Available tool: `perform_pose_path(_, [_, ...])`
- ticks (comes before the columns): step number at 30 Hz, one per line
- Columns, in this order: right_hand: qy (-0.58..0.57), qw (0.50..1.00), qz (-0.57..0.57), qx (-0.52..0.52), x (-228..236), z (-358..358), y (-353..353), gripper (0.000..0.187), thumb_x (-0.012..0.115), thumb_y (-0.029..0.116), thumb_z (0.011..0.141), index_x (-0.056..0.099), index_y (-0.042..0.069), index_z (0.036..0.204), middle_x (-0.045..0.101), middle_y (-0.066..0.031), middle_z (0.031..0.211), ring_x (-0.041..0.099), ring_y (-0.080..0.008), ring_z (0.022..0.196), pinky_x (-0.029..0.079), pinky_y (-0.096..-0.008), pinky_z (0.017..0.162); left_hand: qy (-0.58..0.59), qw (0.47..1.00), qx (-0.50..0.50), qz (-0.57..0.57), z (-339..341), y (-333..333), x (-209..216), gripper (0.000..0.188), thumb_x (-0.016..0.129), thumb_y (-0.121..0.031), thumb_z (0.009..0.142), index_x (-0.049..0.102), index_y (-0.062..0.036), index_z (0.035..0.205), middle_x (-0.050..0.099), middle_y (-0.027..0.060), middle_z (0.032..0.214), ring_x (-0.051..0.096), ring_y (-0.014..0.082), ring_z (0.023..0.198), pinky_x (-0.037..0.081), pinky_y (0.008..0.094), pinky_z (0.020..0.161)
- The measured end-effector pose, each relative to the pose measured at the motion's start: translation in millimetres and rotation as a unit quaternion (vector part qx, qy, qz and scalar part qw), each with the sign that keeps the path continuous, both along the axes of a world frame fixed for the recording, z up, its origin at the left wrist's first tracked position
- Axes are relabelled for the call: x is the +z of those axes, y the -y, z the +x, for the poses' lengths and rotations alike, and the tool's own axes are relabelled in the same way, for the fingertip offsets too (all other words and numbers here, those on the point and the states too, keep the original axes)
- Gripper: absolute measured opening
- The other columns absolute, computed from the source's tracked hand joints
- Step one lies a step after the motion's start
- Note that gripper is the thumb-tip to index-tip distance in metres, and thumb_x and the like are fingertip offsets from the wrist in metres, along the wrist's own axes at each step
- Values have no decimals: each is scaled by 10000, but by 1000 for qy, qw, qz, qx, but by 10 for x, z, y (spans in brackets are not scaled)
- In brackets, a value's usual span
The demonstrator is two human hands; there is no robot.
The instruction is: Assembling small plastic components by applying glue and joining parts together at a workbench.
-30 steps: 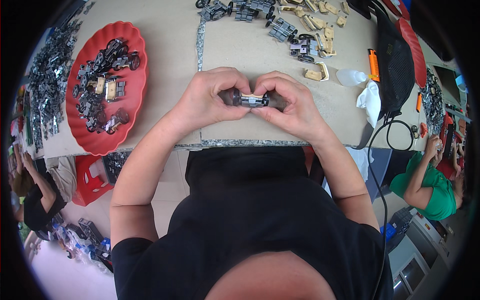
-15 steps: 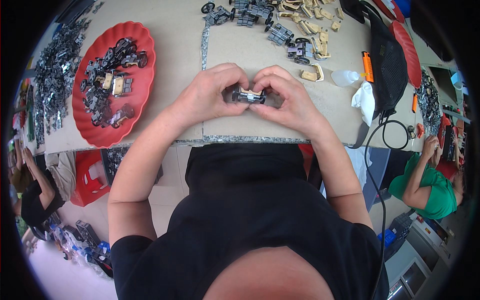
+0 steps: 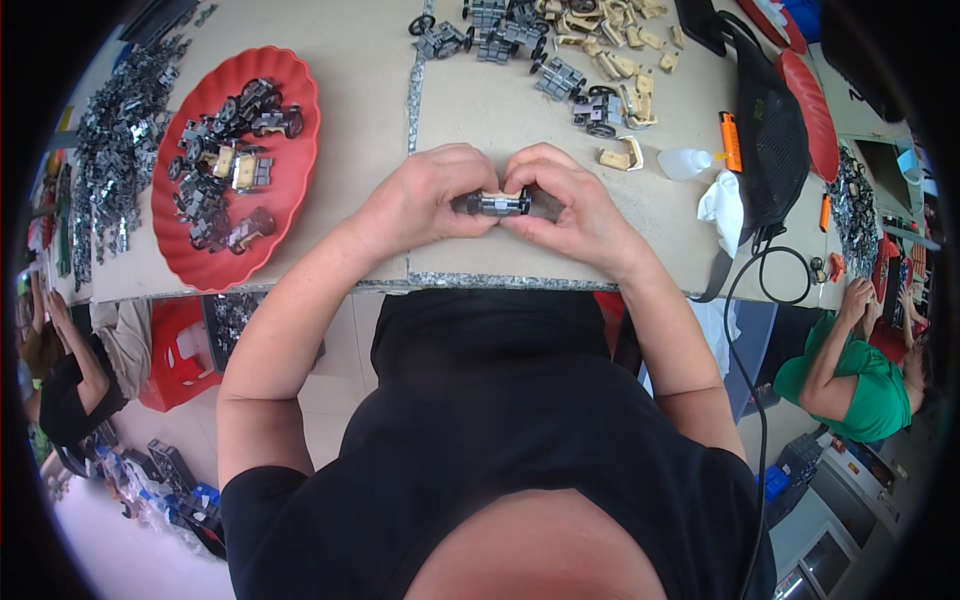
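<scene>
Between my two hands, just above the table's near edge, is a small toy vehicle chassis (image 3: 500,204), grey and black with a beige piece along its far side. My left hand (image 3: 440,197) grips its left end, fingers curled over the far side and thumb on the near side. My right hand (image 3: 570,207) pinches the right end in the same manner. Fingertips hide both ends of the chassis. Beyond my right hand lies a loose beige bracket-shaped part (image 3: 622,154). On the left, a red scalloped tray (image 3: 285,180) holds several similar wheeled pieces, some with beige parts.
Grey wheeled chassis (image 3: 558,78) and beige parts (image 3: 625,67) are heaped at the far side. To the right lie a white squeeze bottle (image 3: 685,163), an orange-handled tool (image 3: 731,141) and a black bag (image 3: 775,140). Dark parts (image 3: 120,140) cover the far left. Co-workers sit at both sides.
The chassis has turned slightly between my fingers, so less of its beige piece and more of its grey side shows. Both hands keep their hold in nearly the same place.
</scene>
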State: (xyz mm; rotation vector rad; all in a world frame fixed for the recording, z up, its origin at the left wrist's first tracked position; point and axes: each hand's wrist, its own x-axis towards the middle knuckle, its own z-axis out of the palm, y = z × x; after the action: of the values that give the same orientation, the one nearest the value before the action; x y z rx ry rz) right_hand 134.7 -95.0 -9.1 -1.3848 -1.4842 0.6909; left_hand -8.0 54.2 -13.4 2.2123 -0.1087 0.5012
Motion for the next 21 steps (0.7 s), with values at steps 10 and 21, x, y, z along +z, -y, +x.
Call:
perform_pose_path(10, [-303, 933, -183, -60, 92, -64, -27, 391, 588, 113, 844, 473, -33, 1188, 562, -113, 1076, 574, -90, 806, 504, -220, 666, 164, 900, 85, 396, -125, 143, 155, 244, 608, -102, 621, 572, -86, 862, 552, 27, 954, 554, 177, 784, 482, 271, 630])
perform_pose_path(21, [-298, 944, -99, -102, -24, -94, -24, 318, 556, 1, 820, 481, -19, 1129, 568, -63, 1008, 565, -76, 861, 491, -212, 715, -49, 922, 186, -335, -21, 442, -18, 392, 615, 25, 734, 522, 17, 1114, 569, 62, 966, 552, 87, 834, 477, 227, 691])
